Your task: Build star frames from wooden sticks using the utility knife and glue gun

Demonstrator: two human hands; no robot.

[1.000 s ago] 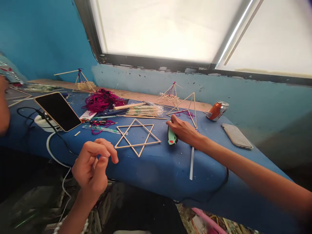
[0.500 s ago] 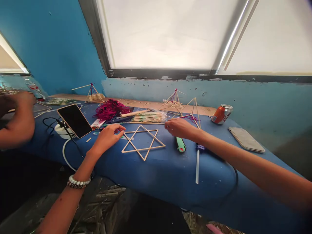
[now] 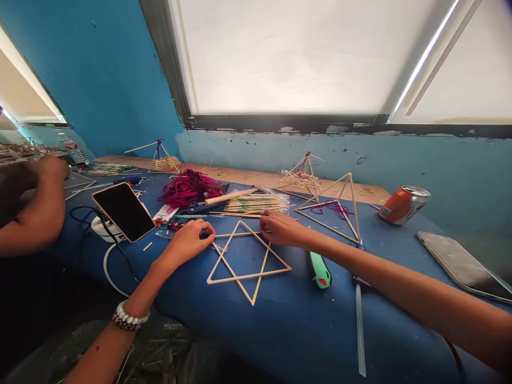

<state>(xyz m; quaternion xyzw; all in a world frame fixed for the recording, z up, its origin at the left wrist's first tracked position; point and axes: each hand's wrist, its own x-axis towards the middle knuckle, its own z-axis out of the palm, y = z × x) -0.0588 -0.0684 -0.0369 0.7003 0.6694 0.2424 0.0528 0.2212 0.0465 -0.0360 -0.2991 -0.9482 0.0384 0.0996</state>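
A six-pointed star (image 3: 250,276) made of two overlapping triangles of thin wooden sticks lies flat on the blue table in front of me. At its left upper corner, the thumb and forefinger of my left hand (image 3: 192,241) are pinched. My right hand (image 3: 284,229) reaches in from the right, its bent fingers closed at the star's right upper corner and hiding that tip. A mint-green cutter (image 3: 320,272) rests just below my right wrist. Beside it, a clear glue stick (image 3: 360,330) sticks out from a dark blue tool that my forearm partly covers.
Behind the star are bundled sticks (image 3: 256,202) and magenta cord (image 3: 190,188). Stick pyramids (image 3: 306,173) and a stick frame (image 3: 350,205) stand farther back. A can (image 3: 404,205) and phone (image 3: 460,264) lie right; a propped phone (image 3: 124,212) and another person's arm (image 3: 40,208) are left.
My right hand has moved left and down from beside the star onto its right upper corner. My left hand has come to the left corner. The view has shifted, so the star appears larger and lower.
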